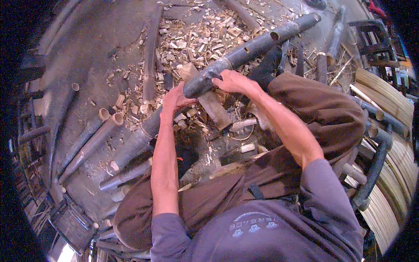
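A long dark bamboo pole (pixel 244 50) slants across a workshop floor (pixel 100 48) littered with wood chips (pixel 196 39), held above the seated person's knees. The left hand (pixel 173 100) cups the pole from below, fingers wrapped around it. The right hand (pixel 233 82) closes over a dark tool (pixel 212 75) pressed against the pole's upper side. More cut bamboo poles (pixel 94 142) lie on the floor to the left.

left hand (pixel 174 99) fingers hidden behind bamboo pole (pixel 244 50)
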`<state>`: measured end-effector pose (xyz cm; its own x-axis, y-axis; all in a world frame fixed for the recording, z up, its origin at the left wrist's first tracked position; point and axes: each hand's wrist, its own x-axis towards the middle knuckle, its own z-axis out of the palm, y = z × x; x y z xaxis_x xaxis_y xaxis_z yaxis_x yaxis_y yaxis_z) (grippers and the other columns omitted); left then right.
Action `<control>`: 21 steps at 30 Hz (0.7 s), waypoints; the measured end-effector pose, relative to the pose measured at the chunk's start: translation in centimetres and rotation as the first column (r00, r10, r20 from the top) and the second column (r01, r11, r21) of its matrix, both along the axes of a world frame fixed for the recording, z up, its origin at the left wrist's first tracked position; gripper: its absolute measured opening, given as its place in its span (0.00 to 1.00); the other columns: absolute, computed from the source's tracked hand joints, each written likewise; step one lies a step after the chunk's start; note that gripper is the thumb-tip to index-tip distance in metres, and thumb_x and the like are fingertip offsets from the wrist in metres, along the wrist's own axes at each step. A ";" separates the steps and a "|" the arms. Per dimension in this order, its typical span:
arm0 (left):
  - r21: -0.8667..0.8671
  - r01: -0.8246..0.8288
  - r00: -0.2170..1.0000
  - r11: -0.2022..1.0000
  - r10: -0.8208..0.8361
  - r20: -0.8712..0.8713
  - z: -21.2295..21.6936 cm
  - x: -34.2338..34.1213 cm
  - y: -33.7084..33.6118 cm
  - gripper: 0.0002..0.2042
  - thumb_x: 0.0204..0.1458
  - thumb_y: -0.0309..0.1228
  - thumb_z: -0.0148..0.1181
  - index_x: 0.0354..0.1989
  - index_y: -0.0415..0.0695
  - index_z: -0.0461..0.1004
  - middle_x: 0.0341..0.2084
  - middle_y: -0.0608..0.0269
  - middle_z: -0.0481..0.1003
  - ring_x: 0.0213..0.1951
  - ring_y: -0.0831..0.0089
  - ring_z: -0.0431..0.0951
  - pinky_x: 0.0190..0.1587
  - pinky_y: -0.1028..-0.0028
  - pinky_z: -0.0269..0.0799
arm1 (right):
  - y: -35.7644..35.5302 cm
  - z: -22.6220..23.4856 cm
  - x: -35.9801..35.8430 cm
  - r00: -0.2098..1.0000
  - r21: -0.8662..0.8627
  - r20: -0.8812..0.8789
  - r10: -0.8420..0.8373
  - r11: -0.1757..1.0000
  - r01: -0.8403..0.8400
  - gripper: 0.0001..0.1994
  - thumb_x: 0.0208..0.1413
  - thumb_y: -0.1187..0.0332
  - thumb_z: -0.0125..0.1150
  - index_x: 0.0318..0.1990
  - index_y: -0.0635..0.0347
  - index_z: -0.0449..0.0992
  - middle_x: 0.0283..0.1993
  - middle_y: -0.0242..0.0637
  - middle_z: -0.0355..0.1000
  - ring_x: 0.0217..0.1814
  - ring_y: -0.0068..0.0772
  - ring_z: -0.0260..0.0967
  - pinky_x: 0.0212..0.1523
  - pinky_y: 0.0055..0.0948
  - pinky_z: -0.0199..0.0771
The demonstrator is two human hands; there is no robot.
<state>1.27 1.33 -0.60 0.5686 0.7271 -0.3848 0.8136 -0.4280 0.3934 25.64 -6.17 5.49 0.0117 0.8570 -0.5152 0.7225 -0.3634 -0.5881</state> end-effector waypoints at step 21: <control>-0.079 0.002 0.998 0.997 -0.008 -0.070 0.4 0.5 1.1 0.42 0.25 0.61 0.71 0.49 0.49 0.66 0.35 0.49 0.79 0.42 0.50 0.79 0.43 0.55 0.74 | -3.7 -1.7 -5.2 0.935 0.216 0.084 -0.344 0.923 0.320 0.19 0.61 0.55 0.48 0.36 0.65 0.75 0.33 0.59 0.74 0.39 0.65 0.71 0.40 0.53 0.71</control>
<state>1.73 2.43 -0.24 0.5416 0.6902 -0.4799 0.8384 -0.4020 0.3681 20.41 -9.82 3.77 0.3632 0.8768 -0.3152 0.6486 -0.4808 -0.5900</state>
